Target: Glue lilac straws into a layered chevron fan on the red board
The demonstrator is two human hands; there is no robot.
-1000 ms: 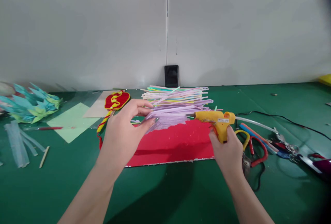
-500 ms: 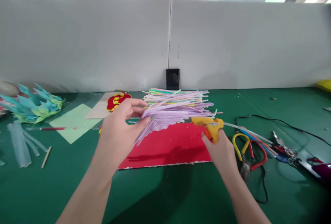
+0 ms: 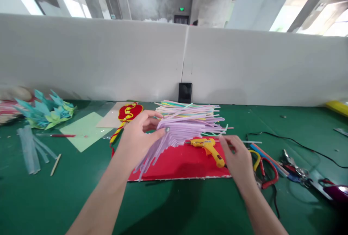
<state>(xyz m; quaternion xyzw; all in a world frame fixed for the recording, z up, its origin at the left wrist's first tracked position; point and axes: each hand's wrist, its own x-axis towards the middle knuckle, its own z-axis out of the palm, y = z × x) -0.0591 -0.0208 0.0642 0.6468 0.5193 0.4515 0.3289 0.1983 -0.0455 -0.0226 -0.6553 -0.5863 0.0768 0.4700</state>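
Resting on the red board (image 3: 176,164), the yellow glue gun (image 3: 208,147) is now out of the right hand (image 3: 237,155), which held its handle half a second ago. I judge that this frees the fingers from its weight. They bend near the clear glue stick (image 3: 252,142) behind the gun; I cannot tell if they pinch it. The left hand (image 3: 143,131) grasps the purple stems (image 3: 185,131) between thumb and fingers, their bent ends over the board on the green worktop (image 3: 206,209). No brand or writing is readable; the distant green sign (image 3: 182,9) is too small.
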